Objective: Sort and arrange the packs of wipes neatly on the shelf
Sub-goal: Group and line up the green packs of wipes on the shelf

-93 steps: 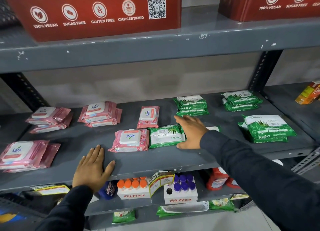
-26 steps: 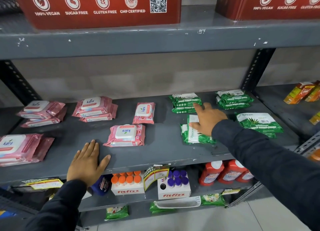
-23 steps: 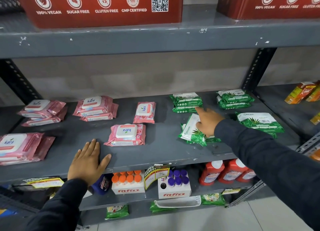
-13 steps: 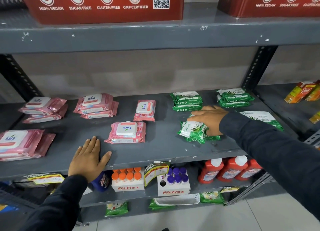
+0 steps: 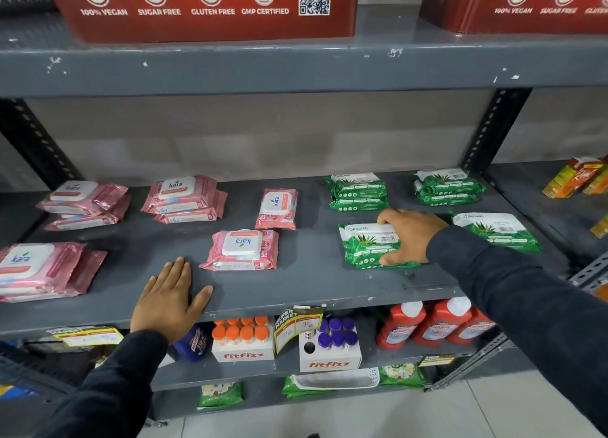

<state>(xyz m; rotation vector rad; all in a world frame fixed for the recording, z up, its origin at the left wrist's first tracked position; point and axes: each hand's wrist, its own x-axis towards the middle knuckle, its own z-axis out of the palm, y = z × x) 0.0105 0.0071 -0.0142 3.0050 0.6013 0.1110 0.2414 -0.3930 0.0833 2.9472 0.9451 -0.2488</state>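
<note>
The gray shelf (image 5: 296,286) holds pink packs (image 5: 184,197) on the left side and green packs (image 5: 358,191) on the right side. The right hand (image 5: 409,235) holds one green pack (image 5: 368,245) by its right end, thumb at the front and fingers over the back, while it lies flat near the front. The left hand (image 5: 169,301) lies flat and open on the shelf edge, holding nothing. The packs look soft, squishy and light, with shiny, slippery wrap. It seems best to grab a pack around its sides, not by the thin crinkly ends.
</note>
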